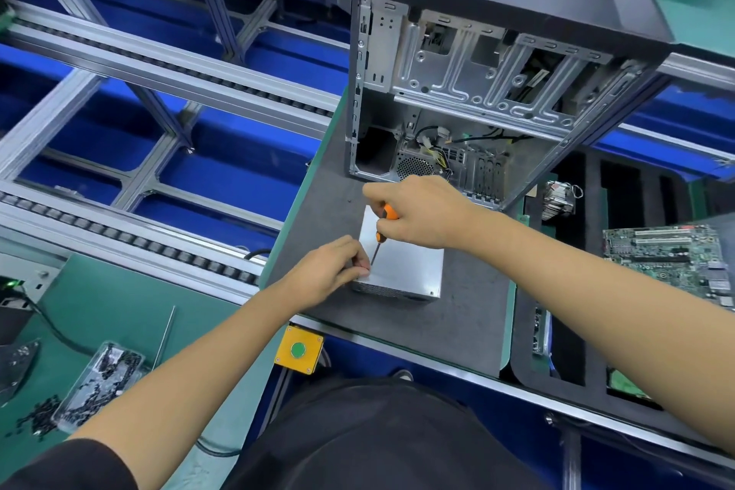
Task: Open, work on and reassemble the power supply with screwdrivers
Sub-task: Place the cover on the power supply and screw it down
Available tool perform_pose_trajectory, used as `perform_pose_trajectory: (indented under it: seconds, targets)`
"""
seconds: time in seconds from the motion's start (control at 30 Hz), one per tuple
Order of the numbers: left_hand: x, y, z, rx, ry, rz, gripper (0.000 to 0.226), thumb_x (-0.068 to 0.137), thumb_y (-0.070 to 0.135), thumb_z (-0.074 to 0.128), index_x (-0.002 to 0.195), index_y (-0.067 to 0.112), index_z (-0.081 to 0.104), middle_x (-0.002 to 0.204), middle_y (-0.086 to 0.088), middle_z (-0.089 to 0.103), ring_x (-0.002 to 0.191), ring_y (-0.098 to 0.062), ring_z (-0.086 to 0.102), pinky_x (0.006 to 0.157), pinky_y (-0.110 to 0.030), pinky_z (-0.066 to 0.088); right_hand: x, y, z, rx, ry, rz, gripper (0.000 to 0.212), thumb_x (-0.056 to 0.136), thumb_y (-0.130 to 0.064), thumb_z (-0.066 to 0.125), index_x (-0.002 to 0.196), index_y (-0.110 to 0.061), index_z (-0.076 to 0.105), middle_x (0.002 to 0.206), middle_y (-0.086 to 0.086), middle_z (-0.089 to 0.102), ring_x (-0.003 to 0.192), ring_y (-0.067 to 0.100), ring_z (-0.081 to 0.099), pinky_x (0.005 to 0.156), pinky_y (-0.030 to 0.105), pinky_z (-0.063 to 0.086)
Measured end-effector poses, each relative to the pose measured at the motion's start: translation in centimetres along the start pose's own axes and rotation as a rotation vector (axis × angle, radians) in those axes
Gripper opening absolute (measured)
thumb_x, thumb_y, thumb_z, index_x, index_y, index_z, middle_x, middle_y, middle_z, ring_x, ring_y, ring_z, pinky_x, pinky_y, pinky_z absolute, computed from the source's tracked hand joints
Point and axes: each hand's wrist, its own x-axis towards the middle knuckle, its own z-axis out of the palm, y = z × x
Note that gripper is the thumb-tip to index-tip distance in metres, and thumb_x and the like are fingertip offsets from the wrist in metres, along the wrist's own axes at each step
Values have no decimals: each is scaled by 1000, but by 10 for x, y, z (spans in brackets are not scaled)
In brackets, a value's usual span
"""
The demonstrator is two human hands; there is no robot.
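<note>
Right hand [423, 213] wraps the orange screwdriver [382, 229], tip at the near-left top corner of the power supply [405, 265] on the grey mat [457, 314], left hand [332, 270] pinching there; rigid, slick steel box, probably heavy, so I'd brace its edges.

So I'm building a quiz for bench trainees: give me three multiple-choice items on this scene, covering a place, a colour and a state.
1. Where does the power supply sit?
A. inside the computer case
B. on the grey mat
C. on the conveyor

2. What colour is the screwdriver handle?
A. orange and black
B. blue
C. green

3. What is the right hand doing?
A. resting open
B. gripping the screwdriver
C. lifting the motherboard

Answers: 1 B, it lies on the grey mat before the computer case; 2 A, orange shows beside the fingers; 3 B, fingers wrap the handle.
</note>
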Motion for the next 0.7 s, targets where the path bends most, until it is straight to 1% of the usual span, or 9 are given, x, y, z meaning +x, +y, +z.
perform_pose_trajectory:
  seconds: [0.07, 0.13, 0.2, 0.27, 0.37, 0.53, 0.6, 0.63, 0.7]
  targets:
    - [4, 6, -2, -48, -10, -32, 14, 98, 35, 67, 93, 40, 54, 88, 22, 63, 76, -3, 61, 64, -12, 44, -2, 1, -3, 3, 10, 11, 14, 78, -37, 50, 81, -31, 38, 53, -11, 44, 50, 1, 41, 49, 27, 17]
    - [7, 10, -2, -67, -28, -48, 19, 98, 33, 68, 90, 42, 52, 86, 28, 64, 71, -5, 62, 62, -12, 45, -4, 3, -5, 21, 7, 16, 14, 78, -37, 50, 82, -31, 38, 53, -12, 46, 54, 2, 46, 50, 27, 18]
    - [10, 14, -2, -106, -28, -71, 17, 98, 29, 69, 92, 37, 55, 81, 21, 66, 68, -8, 63, 63, -16, 48, -5, 6, -7, 57, -5, 22, 15, 78, -36, 50, 82, -33, 36, 60, -17, 54, 66, -7, 50, 50, 28, 19]
    - [13, 15, -2, -153, -11, -87, 12, 97, 27, 70, 96, 28, 58, 82, 11, 69, 70, -10, 65, 67, -24, 52, -8, 7, -9, 67, -14, 29, 16, 79, -35, 51, 83, -32, 36, 70, -32, 56, 69, -11, 49, 51, 28, 21]
    - [16, 20, -4, -207, -10, -81, 12, 97, 26, 71, 97, 24, 59, 85, 4, 71, 72, -12, 66, 69, -24, 54, -12, 9, -9, 47, -11, 43, 15, 80, -34, 53, 83, -29, 40, 55, -12, 51, 55, 1, 46, 51, 29, 24]
    - [24, 31, -3, -221, -41, -69, 12, 97, 20, 70, 96, 16, 60, 82, 0, 72, 70, -13, 69, 67, -17, 53, -20, 14, -11, 34, -17, 48, 14, 80, -37, 51, 84, -30, 39, 56, -11, 49, 54, 3, 44, 51, 29, 25]
    - [27, 34, -4, -190, -46, -77, 13, 98, 22, 70, 94, 20, 58, 81, 3, 71, 71, -9, 67, 73, -16, 49, -21, 15, -12, 36, -21, 50, 16, 81, -36, 53, 84, -31, 38, 56, -10, 49, 54, 3, 44, 51, 30, 25]
    - [27, 35, -4, -156, -48, -81, 14, 98, 24, 70, 92, 24, 57, 80, 7, 70, 73, -6, 65, 79, -18, 46, -21, 16, -11, 38, -25, 47, 16, 82, -36, 53, 85, -30, 38, 57, -10, 50, 55, 4, 45, 51, 31, 26]
    - [26, 34, -5, -99, -48, -102, 18, 98, 25, 69, 90, 30, 54, 80, 10, 68, 75, -2, 62, 91, -30, 44, -20, 15, -9, 41, -31, 25, 17, 82, -35, 54, 85, -29, 38, 57, -7, 51, 55, 7, 46, 52, 32, 27]
